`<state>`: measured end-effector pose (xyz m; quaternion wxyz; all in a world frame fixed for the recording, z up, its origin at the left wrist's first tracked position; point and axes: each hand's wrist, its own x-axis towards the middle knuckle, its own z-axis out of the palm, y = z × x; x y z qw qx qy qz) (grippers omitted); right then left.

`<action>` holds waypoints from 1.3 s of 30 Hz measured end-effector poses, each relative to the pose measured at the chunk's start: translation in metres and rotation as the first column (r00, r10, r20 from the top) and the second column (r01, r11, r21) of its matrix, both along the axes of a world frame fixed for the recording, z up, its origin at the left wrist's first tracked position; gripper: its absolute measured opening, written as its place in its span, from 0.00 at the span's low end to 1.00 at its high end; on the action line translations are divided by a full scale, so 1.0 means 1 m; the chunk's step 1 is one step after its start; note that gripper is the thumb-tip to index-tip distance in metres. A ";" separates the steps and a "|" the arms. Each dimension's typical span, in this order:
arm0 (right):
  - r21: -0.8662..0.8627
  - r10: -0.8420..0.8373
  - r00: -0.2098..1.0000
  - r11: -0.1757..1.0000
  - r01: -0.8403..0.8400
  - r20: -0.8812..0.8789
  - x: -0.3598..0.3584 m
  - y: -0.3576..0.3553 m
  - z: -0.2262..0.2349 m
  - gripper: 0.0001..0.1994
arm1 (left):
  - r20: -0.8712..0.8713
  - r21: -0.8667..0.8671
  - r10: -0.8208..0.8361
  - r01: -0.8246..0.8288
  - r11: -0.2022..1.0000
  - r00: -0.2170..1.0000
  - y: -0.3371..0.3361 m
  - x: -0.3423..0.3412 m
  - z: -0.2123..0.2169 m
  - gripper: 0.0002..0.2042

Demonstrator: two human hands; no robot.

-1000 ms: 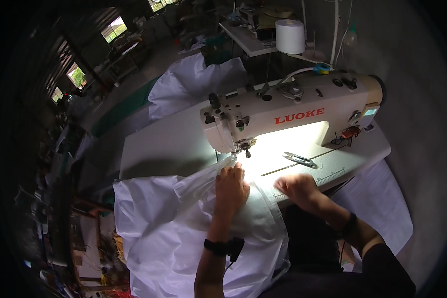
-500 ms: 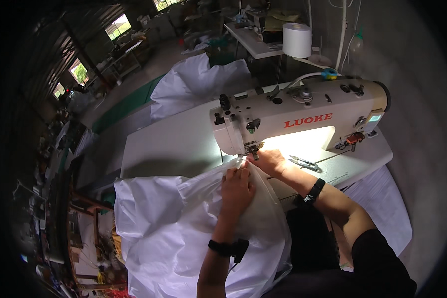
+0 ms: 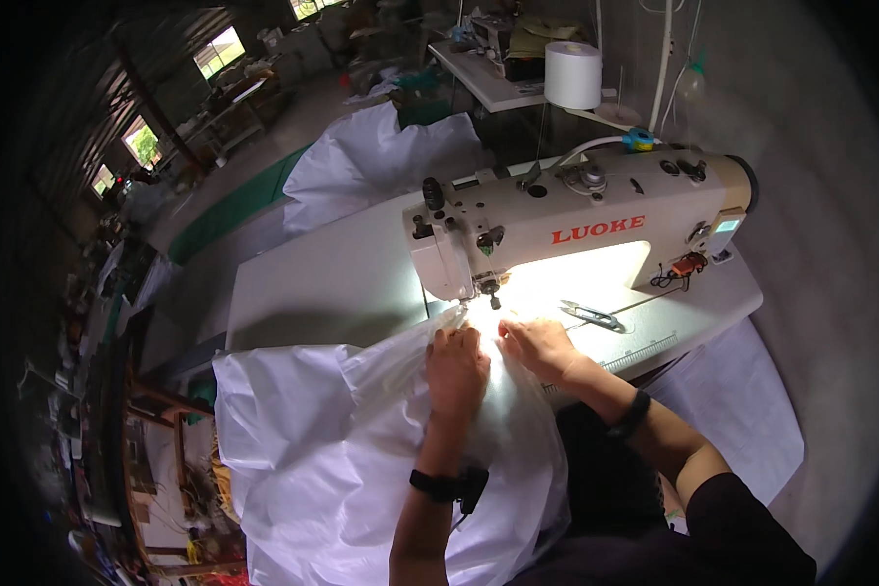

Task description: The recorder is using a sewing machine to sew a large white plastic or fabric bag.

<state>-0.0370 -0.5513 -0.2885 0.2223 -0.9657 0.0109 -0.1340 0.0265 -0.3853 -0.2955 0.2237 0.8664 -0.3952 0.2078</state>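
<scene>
1. Left hand (image 3: 456, 369) and right hand (image 3: 540, 348) lie flat with fingers pressing the white fabric (image 3: 361, 439).
2. The fabric's edge sits under the sewing machine (image 3: 566, 230) needle.
3. Fabric hangs over the counter (image 3: 332, 283) edge; scissors (image 3: 593, 314) lie right.

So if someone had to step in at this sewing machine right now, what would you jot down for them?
Left hand: flat on the white fabric, pressing it just in front of the needle area.
Right hand: on the same fabric beside the left, fingers at its edge.
Fabric: bunched over the table edge and the lap, leading edge under the sewing machine head.
Thread snips: on the table, right of the needle.
Finished stitching: cannot tell.
</scene>
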 end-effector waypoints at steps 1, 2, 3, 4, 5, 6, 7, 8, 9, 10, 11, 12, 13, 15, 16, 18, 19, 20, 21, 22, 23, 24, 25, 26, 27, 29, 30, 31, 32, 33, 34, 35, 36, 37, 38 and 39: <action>-0.018 -0.038 0.999 0.999 0.038 -0.007 0.000 0.001 -0.001 0.13 | -0.007 -0.018 0.000 0.000 1.000 1.000 0.000 0.001 0.000 0.09; 0.022 -0.057 0.998 0.998 0.058 -0.028 0.001 0.004 -0.002 0.12 | -0.018 -0.002 0.008 -0.008 1.000 1.000 -0.001 0.001 -0.001 0.09; 0.068 -0.088 0.996 0.994 0.086 0.029 0.000 0.008 -0.003 0.11 | -0.023 0.002 0.007 -0.007 1.000 1.000 0.000 0.001 -0.001 0.09; 0.057 -0.072 0.996 0.996 0.075 -0.049 0.000 0.011 -0.004 0.11 | -0.018 -0.018 0.004 -0.004 1.000 1.000 0.000 0.002 -0.001 0.09; 0.062 -0.092 0.987 0.993 0.101 -0.131 -0.002 0.018 -0.006 0.11 | -0.028 0.001 0.008 -0.008 1.000 1.000 0.000 0.002 -0.002 0.09; 0.048 -0.140 0.969 0.987 0.153 -0.201 -0.005 0.023 -0.006 0.10 | -0.035 0.011 0.020 -0.020 1.000 0.999 0.000 0.002 -0.002 0.10; -0.100 -0.148 0.971 0.986 0.131 -0.190 -0.007 0.030 -0.007 0.09 | -0.022 -0.001 0.023 -0.023 1.000 1.000 0.001 0.002 -0.002 0.12; -0.103 -0.145 0.974 0.986 0.128 -0.175 -0.010 0.033 -0.007 0.09 | -0.043 0.019 0.034 -0.033 0.999 0.998 0.001 0.003 -0.002 0.12; -0.129 -0.101 0.995 0.987 0.097 -0.023 -0.012 0.035 -0.006 0.08 | -0.025 0.001 0.014 -0.014 1.000 1.000 0.002 0.002 -0.003 0.15; -0.175 -0.026 0.993 0.984 0.045 0.112 -0.014 0.038 -0.004 0.07 | -0.006 -0.016 -0.006 0.005 1.000 1.000 0.002 0.002 -0.003 0.17; -0.148 0.006 0.992 0.989 0.013 0.128 -0.015 0.035 -0.002 0.06 | -0.005 -0.015 -0.004 0.004 1.000 1.000 0.003 0.002 -0.003 0.17; -0.137 -0.020 0.989 0.990 0.041 0.148 -0.014 0.033 0.000 0.06 | -0.006 0.012 0.000 0.000 1.000 1.000 0.003 0.001 -0.004 0.18; -0.076 -0.025 0.999 0.997 0.029 0.043 -0.013 0.029 0.002 0.06 | 0.021 0.001 -0.003 0.003 1.000 1.000 0.003 0.001 -0.004 0.20; -0.060 -0.188 0.982 0.981 0.186 -0.036 -0.007 0.025 0.005 0.08 | -0.033 0.047 0.017 -0.015 0.999 0.999 0.003 0.001 -0.003 0.19; -0.044 -0.152 0.982 0.988 0.148 -0.111 -0.004 0.023 0.005 0.08 | -0.034 0.034 0.015 -0.014 0.999 0.999 0.003 0.001 -0.003 0.18; -0.052 -0.179 0.977 0.983 0.174 -0.119 0.003 0.027 0.004 0.10 | -0.049 0.059 0.024 -0.021 0.998 0.999 0.003 0.001 -0.002 0.18; -0.055 -0.178 0.977 0.983 0.173 -0.116 0.007 0.028 0.003 0.11 | -0.008 0.040 0.012 -0.011 0.999 1.000 0.003 0.001 -0.001 0.18; -0.064 -0.203 0.974 0.978 0.197 -0.098 0.009 0.030 0.002 0.11 | -0.033 0.058 0.021 -0.019 0.998 0.999 0.003 0.001 -0.001 0.18; -0.076 -0.217 0.966 0.975 0.209 -0.137 0.011 0.030 0.001 0.11 | -0.020 0.040 0.005 -0.004 0.999 1.000 0.003 0.000 0.000 0.18; -0.076 -0.225 0.968 0.973 0.217 -0.115 0.012 0.030 0.000 0.11 | 0.039 -0.028 -0.025 0.026 0.999 0.999 0.004 0.000 0.000 0.18; -0.088 -0.233 0.958 0.971 0.221 -0.169 0.012 0.028 -0.001 0.11 | 0.001 0.020 -0.011 0.011 1.000 1.000 0.003 0.000 -0.001 0.18; 0.040 -0.239 0.964 0.969 0.245 -0.117 0.013 0.027 -0.001 0.11 | -0.012 0.031 -0.006 0.006 1.000 1.000 0.004 0.000 -0.002 0.20; 0.155 -0.262 0.953 0.946 0.286 -0.154 0.013 0.025 -0.001 0.11 | 0.017 -0.012 -0.003 0.003 1.000 1.000 0.003 0.000 -0.004 0.21; 0.168 -0.251 0.965 0.951 0.259 -0.071 0.014 0.024 -0.002 0.11 | -0.030 0.043 -0.001 0.002 0.999 1.000 0.003 0.001 -0.005 0.21; 0.260 -0.214 0.966 0.934 0.246 -0.146 0.015 0.025 -0.002 0.12 | -0.023 0.012 0.037 -0.037 0.999 0.999 0.003 0.002 -0.008 0.21; 0.313 -0.192 0.974 0.924 0.220 -0.117 0.017 0.030 -0.003 0.11 | -0.014 -0.018 0.073 -0.074 0.997 0.997 0.005 0.006 -0.011 0.22; 0.321 -0.144 0.971 0.926 0.200 -0.191 0.018 0.033 -0.004 0.11 | -0.037 -0.049 0.023 -0.025 0.998 0.999 0.006 0.008 -0.012 0.21; 0.104 -0.145 0.984 0.982 0.156 -0.108 0.018 0.037 -0.005 0.10 | -0.078 -0.101 -0.041 0.033 0.994 0.996 0.008 0.010 -0.012 0.21; -0.120 -0.055 0.998 0.991 0.051 -0.038 0.018 0.041 -0.005 0.09 | -0.067 -0.078 -0.020 0.015 0.997 0.998 0.009 0.011 -0.013 0.21; -0.288 0.042 0.999 0.957 -0.042 -0.008 0.016 0.040 -0.006 0.08 | -0.034 0.007 -0.036 0.037 0.999 0.999 0.010 0.011 -0.012 0.20; -0.277 0.005 0.999 0.961 0.010 0.052 0.014 0.039 -0.005 0.08 | 0.028 0.035 -0.055 0.054 0.998 0.998 0.011 0.011 -0.011 0.20; -0.230 0.077 0.996 0.971 -0.062 0.055 0.011 0.035 -0.005 0.09 | -0.001 0.087 -0.051 0.051 0.995 0.999 0.011 0.010 -0.009 0.20; -0.213 0.096 0.995 0.973 -0.091 0.017 0.009 0.030 -0.003 0.09 | 0.002 0.095 -0.024 0.024 0.995 1.000 0.010 0.009 -0.008 0.19; -0.183 0.144 0.988 0.974 -0.131 0.060 0.007 0.022 -0.002 0.09 | 0.032 0.077 -0.016 0.014 0.997 0.999 0.009 0.007 -0.006 0.19; -0.094 0.074 0.997 0.993 -0.075 -0.009 0.005 0.014 0.000 0.10 | 0.005 0.104 -0.001 0.001 0.995 1.000 0.009 0.006 -0.004 0.19; -0.037 -0.010 0.999 0.999 0.008 -0.052 0.005 0.009 0.002 0.11 | -0.002 0.123 -0.002 0.002 0.992 1.000 0.009 0.004 -0.003 0.19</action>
